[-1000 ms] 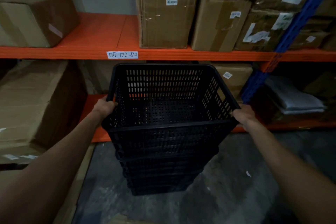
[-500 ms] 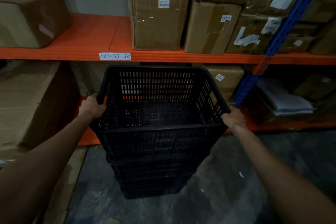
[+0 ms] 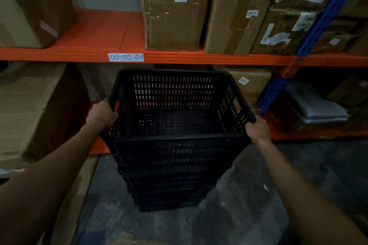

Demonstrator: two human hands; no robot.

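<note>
A stack of black perforated plastic crates (image 3: 171, 167) stands on the grey floor in front of the shelving. The top crate (image 3: 175, 93) is empty inside. My left hand (image 3: 102, 113) grips the top crate's left rim, fingers curled over the edge. On the opposite side, my right hand (image 3: 257, 129) grips the right rim near the front corner. Both arms reach forward from the bottom corners of the view.
An orange shelf (image 3: 199, 57) with a white label (image 3: 125, 57) runs across at crate height, loaded with cardboard boxes (image 3: 175, 10). A blue upright (image 3: 310, 40) stands at right. Large boxes (image 3: 37, 109) fill the lower left; grey wrapped bundles (image 3: 316, 105) lie lower right.
The view has shifted slightly, so the crate stack sits a little lower and further left in the frame. Both hands keep the same grip on the top crate's rims.
</note>
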